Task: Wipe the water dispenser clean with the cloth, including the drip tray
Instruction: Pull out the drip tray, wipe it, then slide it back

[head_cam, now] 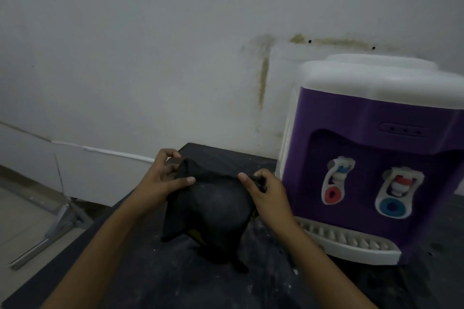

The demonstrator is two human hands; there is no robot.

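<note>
Forearms extend from the near edge, converging toward the middle. Left hand (163,178) pinches the top left corner of the black cloth (213,211), thumb on the near face, fingers curled behind. Cloth hangs spread between both hands, low end on the dark desk (150,283). Right hand (266,190) pinches its top right edge. Purple-white water dispenser (364,113) stands at right on the desk, white drip tray (351,241) at its base, just beside the right forearm.

both forearms reach forward; left hand (160,178) and right hand (267,192) each pinch the cloth (213,211)
</note>
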